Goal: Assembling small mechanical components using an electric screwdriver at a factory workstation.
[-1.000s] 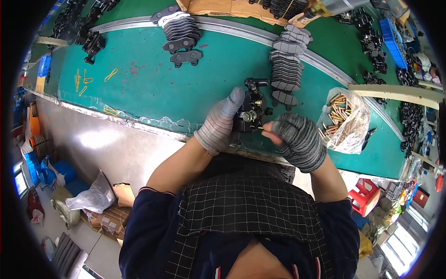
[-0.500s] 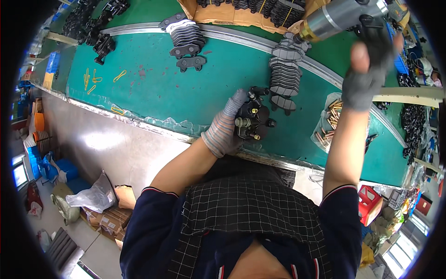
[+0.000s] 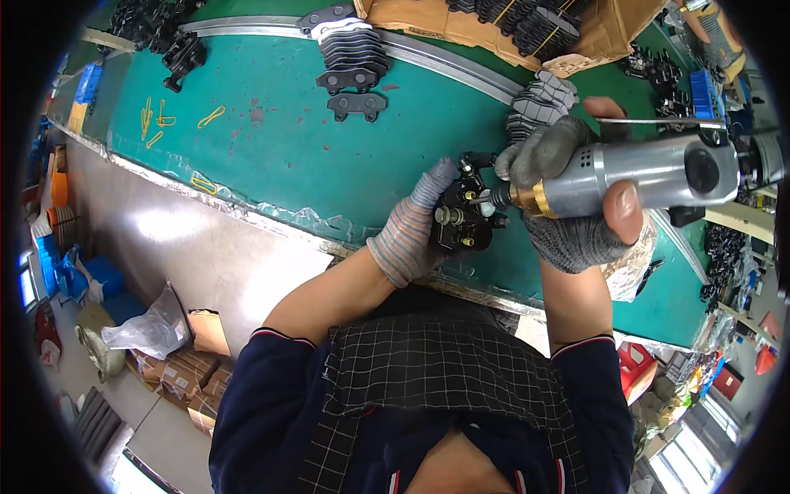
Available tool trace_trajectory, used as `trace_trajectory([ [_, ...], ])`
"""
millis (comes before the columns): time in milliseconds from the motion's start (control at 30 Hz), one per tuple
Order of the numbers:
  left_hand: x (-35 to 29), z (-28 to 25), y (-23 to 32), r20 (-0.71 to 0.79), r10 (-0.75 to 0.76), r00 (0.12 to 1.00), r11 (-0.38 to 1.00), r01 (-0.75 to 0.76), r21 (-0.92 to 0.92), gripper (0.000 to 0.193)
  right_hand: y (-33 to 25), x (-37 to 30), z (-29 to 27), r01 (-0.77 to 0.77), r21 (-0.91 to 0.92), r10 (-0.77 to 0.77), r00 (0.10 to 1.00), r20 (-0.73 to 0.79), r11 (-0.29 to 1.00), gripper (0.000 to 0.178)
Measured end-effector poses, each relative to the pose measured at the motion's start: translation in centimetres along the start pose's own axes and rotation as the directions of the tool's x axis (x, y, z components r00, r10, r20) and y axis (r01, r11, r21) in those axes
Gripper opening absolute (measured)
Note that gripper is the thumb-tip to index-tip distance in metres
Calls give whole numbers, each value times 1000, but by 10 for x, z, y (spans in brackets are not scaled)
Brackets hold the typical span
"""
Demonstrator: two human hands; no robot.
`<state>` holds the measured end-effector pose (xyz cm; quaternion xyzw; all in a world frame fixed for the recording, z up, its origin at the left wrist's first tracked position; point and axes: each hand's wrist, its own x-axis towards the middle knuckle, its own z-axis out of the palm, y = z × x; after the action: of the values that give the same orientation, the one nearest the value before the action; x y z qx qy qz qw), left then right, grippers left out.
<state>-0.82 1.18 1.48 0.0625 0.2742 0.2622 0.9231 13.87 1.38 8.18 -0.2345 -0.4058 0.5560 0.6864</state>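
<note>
My left hand [image 3: 415,226], in a striped knit glove, grips a black brake caliper [image 3: 462,216] at the near edge of the green bench. Brass-coloured bolt ends stick out of the caliper. A silver pneumatic screwdriver [image 3: 650,174] with a brass collar lies sideways in my right hand [image 3: 568,198]. That hand wears a dark grey glove with bare fingertips, and its fingers wrap round the tool. The tool's tip reaches the caliper's right side; whether it sits on a bolt I cannot tell. Behind the right hand stands a row of brake pads [image 3: 543,103], partly covered.
Another brake pad stack [image 3: 354,62] stands at the back by a metal rail [image 3: 448,59]. Beyond it is a cardboard box [image 3: 494,37] of pads. Yellow rubber bands [image 3: 211,116] lie on the left. A plastic bag [image 3: 629,263] sits right of my right forearm. More calipers [image 3: 183,58] are far left.
My right hand has brought the screwdriver down and left from the upper right to the caliper. The left hand still holds the caliper. The view has shifted slightly.
</note>
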Motion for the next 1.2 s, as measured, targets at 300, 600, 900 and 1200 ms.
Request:
trace_trajectory([
  [300,-4,0,-1,28,-11,1000,997,9,71,68,-4,-5,3,65,-33,-66,997,-31,997,70],
  [600,-9,7,-6,-40,-113,993,989,116,91,65,-4,-16,-6,95,-59,-92,994,59,994,66],
  [900,-2,5,-14,-115,-96,989,987,110,118,69,-21,-20,12,133,-123,-146,984,-105,984,70],
  [1200,-13,25,-8,-136,-13,991,969,47,244,71,-35,-43,28,62,-127,-71,995,-70,990,70],
])
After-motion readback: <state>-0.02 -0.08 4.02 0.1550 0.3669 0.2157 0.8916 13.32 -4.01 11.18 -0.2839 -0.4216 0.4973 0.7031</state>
